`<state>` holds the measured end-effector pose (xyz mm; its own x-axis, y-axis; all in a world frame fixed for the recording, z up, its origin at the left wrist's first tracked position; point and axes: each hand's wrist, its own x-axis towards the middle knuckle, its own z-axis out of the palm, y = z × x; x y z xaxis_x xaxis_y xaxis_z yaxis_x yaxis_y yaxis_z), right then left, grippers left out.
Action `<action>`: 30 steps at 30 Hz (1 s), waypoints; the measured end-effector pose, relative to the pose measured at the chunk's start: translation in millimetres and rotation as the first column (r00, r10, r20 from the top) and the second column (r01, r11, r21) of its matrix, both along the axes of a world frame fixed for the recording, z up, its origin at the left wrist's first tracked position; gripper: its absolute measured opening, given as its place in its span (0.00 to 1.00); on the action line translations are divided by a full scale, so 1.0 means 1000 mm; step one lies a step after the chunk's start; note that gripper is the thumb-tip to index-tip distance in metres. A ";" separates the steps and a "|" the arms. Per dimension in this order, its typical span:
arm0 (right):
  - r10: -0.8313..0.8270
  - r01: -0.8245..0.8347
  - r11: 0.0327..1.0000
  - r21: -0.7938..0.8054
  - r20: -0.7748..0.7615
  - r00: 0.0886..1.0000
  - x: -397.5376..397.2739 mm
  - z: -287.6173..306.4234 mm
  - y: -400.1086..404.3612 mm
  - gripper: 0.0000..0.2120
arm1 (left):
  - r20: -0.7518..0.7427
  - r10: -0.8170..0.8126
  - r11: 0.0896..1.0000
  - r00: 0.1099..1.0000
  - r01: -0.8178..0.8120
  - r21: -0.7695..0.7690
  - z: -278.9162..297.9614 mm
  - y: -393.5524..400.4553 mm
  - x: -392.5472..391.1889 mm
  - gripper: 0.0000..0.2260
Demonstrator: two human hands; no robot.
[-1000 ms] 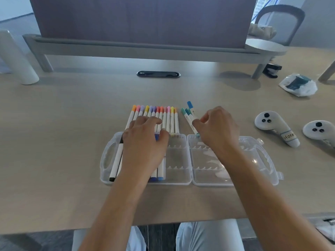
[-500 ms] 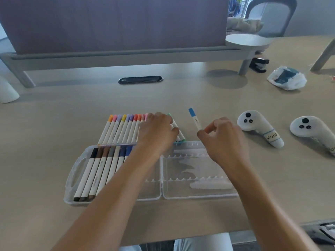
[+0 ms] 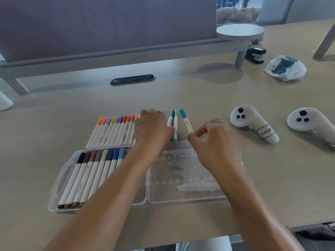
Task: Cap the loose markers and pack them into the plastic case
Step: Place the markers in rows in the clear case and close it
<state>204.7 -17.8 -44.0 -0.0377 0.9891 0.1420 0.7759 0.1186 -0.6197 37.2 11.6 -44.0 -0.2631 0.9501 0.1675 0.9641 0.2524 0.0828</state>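
Left hand: my left hand (image 3: 153,129) lay palm down over the right end of the row of loose markers (image 3: 114,132), fingers (image 3: 151,111) bent over them; I could not tell whether they gripped any one marker or only pressed on the row.
Right hand: my right hand (image 3: 215,142) pinched the lower end of the blue-capped marker (image 3: 186,122) between thumb and forefinger, the other fingers loosely curled.
Blue-capped marker: it was capped, its cap pointing away from me, and lay just right of the teal and green markers (image 3: 173,124), apart from them.
Teal and green markers: the two lay side by side on the bench (image 3: 54,115), just beyond the far rim of the case, touching the thumb side of my left hand.
Row of loose markers: orange, pink, purple, yellow and red caps lay close together on the bench, caps away from me, just behind the left half of the case.
Plastic case: the clear case (image 3: 181,196) lay open flat in front of me; the left half held the packed markers (image 3: 90,173), with black, brown, grey and blue caps, while the right half showed its bare scalloped ridges.
Elsewhere: two white controllers (image 3: 252,122) sat to the right, one labelled "Holo", and a crumpled plastic bag (image 3: 284,68) lay farther back.
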 end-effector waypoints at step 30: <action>0.075 -0.086 0.994 0.061 0.166 0.983 -0.116 0.005 -0.134 0.14 | 0.555 0.127 0.899 0.822 -0.332 0.285 0.012 -0.208 -0.101 0.07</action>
<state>89.0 -152.0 -39.2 -0.1446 0.9704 0.1934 0.8521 0.2215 -0.4741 -63.3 -195.9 -31.7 -0.6091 0.7508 0.2555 0.6702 0.3150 0.6720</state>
